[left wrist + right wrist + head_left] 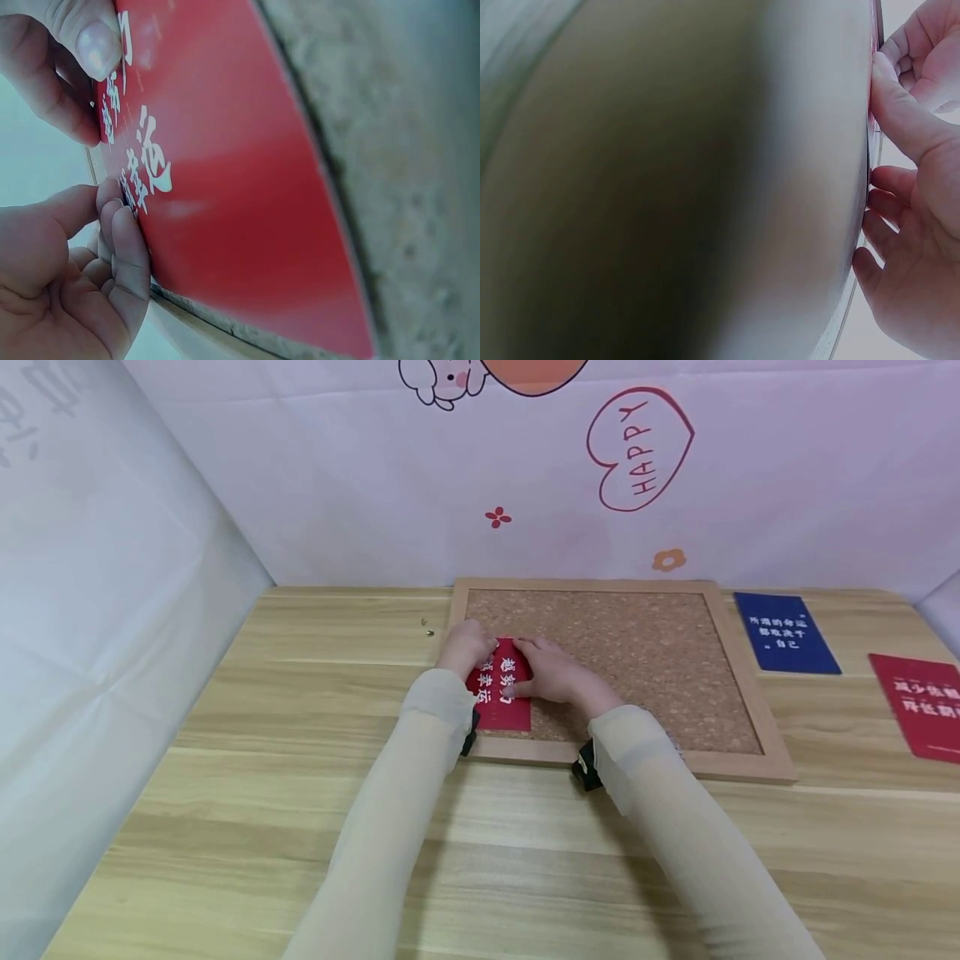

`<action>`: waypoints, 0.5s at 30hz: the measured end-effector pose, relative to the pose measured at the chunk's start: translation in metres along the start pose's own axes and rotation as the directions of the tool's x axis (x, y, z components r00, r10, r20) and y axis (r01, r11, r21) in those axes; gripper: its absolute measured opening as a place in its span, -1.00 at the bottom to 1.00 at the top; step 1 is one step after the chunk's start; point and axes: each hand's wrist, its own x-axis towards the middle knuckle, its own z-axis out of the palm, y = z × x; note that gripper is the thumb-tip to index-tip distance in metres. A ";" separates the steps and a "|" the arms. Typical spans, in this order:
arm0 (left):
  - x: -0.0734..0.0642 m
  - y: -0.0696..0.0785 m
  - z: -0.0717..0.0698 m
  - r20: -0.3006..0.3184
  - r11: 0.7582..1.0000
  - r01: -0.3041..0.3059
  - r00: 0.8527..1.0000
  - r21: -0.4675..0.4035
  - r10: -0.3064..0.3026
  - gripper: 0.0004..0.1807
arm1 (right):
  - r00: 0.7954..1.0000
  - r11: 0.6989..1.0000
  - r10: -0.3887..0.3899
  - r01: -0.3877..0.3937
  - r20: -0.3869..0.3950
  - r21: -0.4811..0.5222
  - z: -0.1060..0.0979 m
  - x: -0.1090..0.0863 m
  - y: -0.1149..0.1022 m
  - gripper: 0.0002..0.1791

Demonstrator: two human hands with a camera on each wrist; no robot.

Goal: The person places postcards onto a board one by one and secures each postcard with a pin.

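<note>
A red card (504,710) with white lettering lies on the left part of a framed corkboard (637,668). My left hand (467,647) is at the card's upper left edge, fingers curled. In the left wrist view that hand (71,277) brings thumb and forefinger together against the card; the fingertips hide what small thing is pinched there. My right hand (557,672) spreads over the card's right edge, its thumb on the lettering and its fingertips by the upper right corner. The right wrist view shows this hand (922,217) low along the surface, fingers apart.
Two tiny metal bits, one of them a shiny piece (430,633), lie on the wooden table (300,760) left of the frame. Right of the board are a blue card (787,647) and another red card (926,693). A printed white cloth (360,485) hangs behind.
</note>
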 end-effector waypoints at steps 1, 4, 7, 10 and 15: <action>-0.001 0.000 0.000 0.001 1.000 -0.004 1.000 0.010 0.004 -0.71 | 1.000 1.000 0.000 0.000 0.000 0.002 0.000 0.000 0.000 -0.04; -0.003 0.000 0.000 -0.002 0.999 -0.014 1.000 0.029 0.014 -0.70 | 1.000 1.000 0.000 0.000 0.002 0.004 0.000 0.000 0.000 -0.04; -0.004 0.000 0.001 -0.006 0.999 -0.017 1.000 0.034 0.017 -0.70 | 1.000 1.000 0.001 -0.001 0.003 0.004 0.000 0.000 0.000 -0.04; -0.004 0.000 0.002 -0.009 0.999 -0.020 1.000 0.048 0.020 -0.69 | 1.000 1.000 0.003 -0.003 0.003 0.000 0.000 0.000 0.000 -0.05; 0.000 -0.001 0.002 0.010 0.996 -0.034 0.999 0.084 0.033 -0.66 | 1.000 1.000 0.006 -0.006 0.001 -0.009 0.001 0.000 0.000 -0.05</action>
